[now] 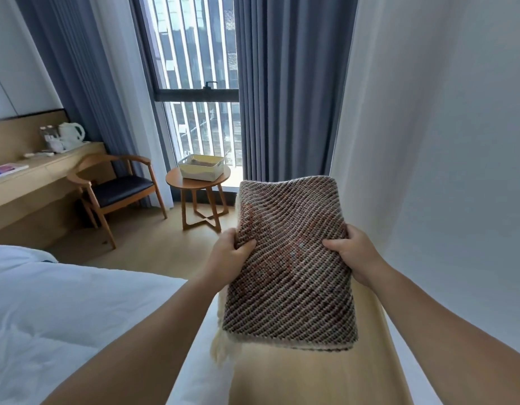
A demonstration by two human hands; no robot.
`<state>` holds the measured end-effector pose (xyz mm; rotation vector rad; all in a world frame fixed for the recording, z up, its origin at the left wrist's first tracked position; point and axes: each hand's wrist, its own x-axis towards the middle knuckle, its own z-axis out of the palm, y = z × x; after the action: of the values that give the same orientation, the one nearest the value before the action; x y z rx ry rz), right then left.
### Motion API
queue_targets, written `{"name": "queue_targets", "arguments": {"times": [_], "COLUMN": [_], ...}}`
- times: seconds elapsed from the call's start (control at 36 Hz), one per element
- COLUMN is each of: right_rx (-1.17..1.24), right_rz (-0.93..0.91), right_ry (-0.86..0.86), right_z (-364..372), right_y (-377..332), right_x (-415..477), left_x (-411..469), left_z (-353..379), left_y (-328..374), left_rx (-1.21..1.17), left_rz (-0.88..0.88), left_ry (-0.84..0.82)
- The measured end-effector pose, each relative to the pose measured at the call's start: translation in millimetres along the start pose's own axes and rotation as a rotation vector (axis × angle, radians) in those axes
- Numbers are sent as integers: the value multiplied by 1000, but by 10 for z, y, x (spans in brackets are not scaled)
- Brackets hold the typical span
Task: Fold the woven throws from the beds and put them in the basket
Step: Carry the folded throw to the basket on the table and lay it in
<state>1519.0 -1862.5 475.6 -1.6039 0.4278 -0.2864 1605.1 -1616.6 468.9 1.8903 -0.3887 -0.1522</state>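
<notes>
Basket (201,168) stands on the round table (177,178) by the window, possibly already holding a throw; contents unclear. Left hand (228,252) and right hand (350,252) each clamp a side edge of the folded throw (291,258), held in the air, evidently keeping the folds intact for carrying.

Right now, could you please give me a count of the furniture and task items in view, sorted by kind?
Hands: 2, left and right, both gripping the folded throw
Throws: 1
Baskets: 1, on the round table
Round tables: 1
Chairs: 1
Beds: 1
Kettles: 1
Total: 8
</notes>
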Motion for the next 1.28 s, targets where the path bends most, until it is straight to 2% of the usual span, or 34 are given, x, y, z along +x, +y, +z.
{"name": "queue_targets", "arguments": {"times": [0.36,0.58,0.75,1.06,1.28], "right_rx": [-135,-162,-185,-163,-161], "right_rz": [-32,-49,-66,-142,-128], "right_ry": [56,90,30,-129,-229], "right_z": [549,613,545,417,665], "right_y": [-150,-87,-39,-357,-384], "right_x": [2079,3169,4170,6033,7125], "left_x": [2124,3196,4030,5578,6409], "left_z": [-152,-29,223,609,586], "left_y": [-329,-439,-551,-564,-692], "left_rx": [-12,-15,-35,-37,-82], "left_rz": [-28,-76,-102,-154,-191], "left_ry": [-18,-27,-16,155,230]}}
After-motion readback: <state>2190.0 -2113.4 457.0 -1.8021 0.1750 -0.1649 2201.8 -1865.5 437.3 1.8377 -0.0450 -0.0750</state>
